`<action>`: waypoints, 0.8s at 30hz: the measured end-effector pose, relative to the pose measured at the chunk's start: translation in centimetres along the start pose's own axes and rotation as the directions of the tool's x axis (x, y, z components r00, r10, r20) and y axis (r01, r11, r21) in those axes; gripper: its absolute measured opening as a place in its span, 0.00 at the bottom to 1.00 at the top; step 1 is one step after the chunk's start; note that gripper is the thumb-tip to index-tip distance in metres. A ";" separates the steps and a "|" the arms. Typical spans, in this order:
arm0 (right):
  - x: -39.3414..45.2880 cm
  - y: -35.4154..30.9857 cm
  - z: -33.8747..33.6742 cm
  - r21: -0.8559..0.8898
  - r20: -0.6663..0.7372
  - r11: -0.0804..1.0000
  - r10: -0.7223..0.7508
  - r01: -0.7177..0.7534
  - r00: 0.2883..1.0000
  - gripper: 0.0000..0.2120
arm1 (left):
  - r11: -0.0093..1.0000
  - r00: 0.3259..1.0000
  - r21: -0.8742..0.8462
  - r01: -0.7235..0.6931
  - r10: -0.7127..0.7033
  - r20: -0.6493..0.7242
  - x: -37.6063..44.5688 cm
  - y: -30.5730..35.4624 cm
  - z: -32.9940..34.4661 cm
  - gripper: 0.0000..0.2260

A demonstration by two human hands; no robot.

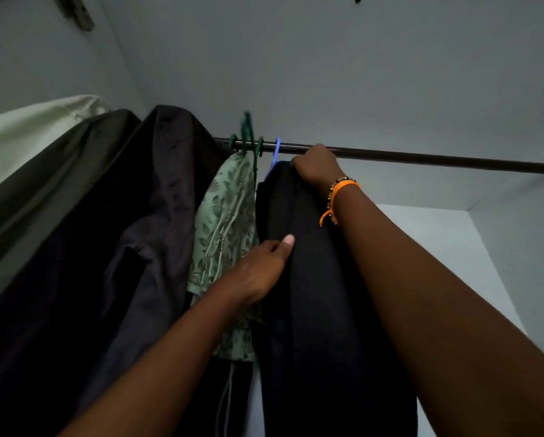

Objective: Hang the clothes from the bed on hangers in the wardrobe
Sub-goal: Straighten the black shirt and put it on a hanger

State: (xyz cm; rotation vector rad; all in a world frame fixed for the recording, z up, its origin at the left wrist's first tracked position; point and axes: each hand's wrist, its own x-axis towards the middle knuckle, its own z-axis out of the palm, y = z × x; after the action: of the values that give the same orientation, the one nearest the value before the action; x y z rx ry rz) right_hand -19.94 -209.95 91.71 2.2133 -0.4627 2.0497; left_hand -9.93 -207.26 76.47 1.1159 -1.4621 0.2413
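Note:
A dark garment (315,294) hangs from a blue hanger (276,152) hooked on the dark wardrobe rail (422,157). My right hand (316,167) grips the top of this garment just under the rail; its wrist wears an orange band. Lower down, my left hand (261,269) holds the garment's left edge, thumb on the front and fingers hidden behind the cloth. To the left hangs a pale green patterned garment (226,228) on green hangers (247,138).
Further left hang a dark purple-black shirt (132,247), an olive garment (53,171) and a cream one (34,127). The rail runs bare to the right up to the grey side wall (523,247). Grey wardrobe back wall (327,74) lies behind.

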 end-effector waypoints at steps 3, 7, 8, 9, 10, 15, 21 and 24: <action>-1.5 -0.3 1.5 0.312 0.075 0.944 0.087 -0.106 0.993 0.10 | 0.975 0.999 -0.220 0.024 -0.014 0.044 -0.8 -1.0 0.2 0.51; -8.1 0.2 3.7 0.506 0.191 0.847 0.076 -0.165 0.979 0.20 | 0.992 0.997 -0.127 0.019 -0.010 0.076 -4.5 -1.8 0.1 0.28; -10.3 0.3 4.1 0.488 0.204 0.860 0.054 -0.149 0.978 0.24 | 0.998 0.998 -0.063 0.022 -0.018 0.063 -5.5 -2.2 0.0 0.27; -12.6 0.5 4.7 0.451 0.219 0.883 0.034 -0.132 0.975 0.26 | 0.999 0.998 -0.013 0.040 -0.039 0.043 -6.8 -2.6 -0.1 0.27; -15.2 0.6 5.0 0.396 0.244 0.910 0.027 -0.125 0.969 0.25 | 0.998 0.998 0.019 0.061 -0.061 0.027 -8.2 -2.8 -0.4 0.26; -28.1 -0.2 4.6 0.243 0.245 0.956 0.101 -0.162 0.964 0.29 | 0.983 0.983 0.040 0.179 -0.181 0.039 -17.1 -3.2 -1.6 0.20; -39.8 -4.2 1.3 0.261 0.585 0.795 0.321 -0.548 0.745 0.19 | 0.918 0.914 -0.055 0.394 -0.385 0.130 -27.9 -3.1 -3.6 0.13; -44.1 -6.3 -0.6 0.196 0.627 0.785 0.361 -0.588 0.691 0.19 | 0.875 0.868 -0.039 0.482 -0.472 0.154 -32.9 -2.1 -4.7 0.14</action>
State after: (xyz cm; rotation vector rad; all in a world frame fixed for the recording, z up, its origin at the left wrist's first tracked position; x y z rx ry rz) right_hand -21.10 -196.79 49.21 3.2701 -0.8416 1.7371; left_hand -11.35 -189.17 48.50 1.4149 -1.2538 -0.2465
